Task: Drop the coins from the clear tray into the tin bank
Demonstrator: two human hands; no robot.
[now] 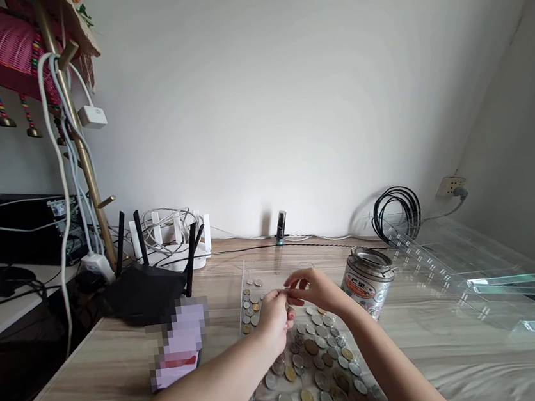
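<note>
A shallow clear plastic tray (245,287) on the table holds many coins (312,346), silver, gold and brown, spread in loose rows. Above its far half my two hands meet. My left hand (274,319) is closed, its fingers curled inward; what lies inside them is hidden. From the right, my right hand (313,288) pinches at the left fingertips, thumb and fingers together, over something small that I cannot make out. Coins lie in the tray on both sides of my hands and below them, between my forearms.
A metal tin (369,280) with a printed label stands right of the tray. Clear plastic trays (478,266) and a coiled black cable (397,211) lie farther right. On the left are a black router (143,295), a white router (184,255) and a phone (180,345). A small dark bottle (280,228) stands by the wall.
</note>
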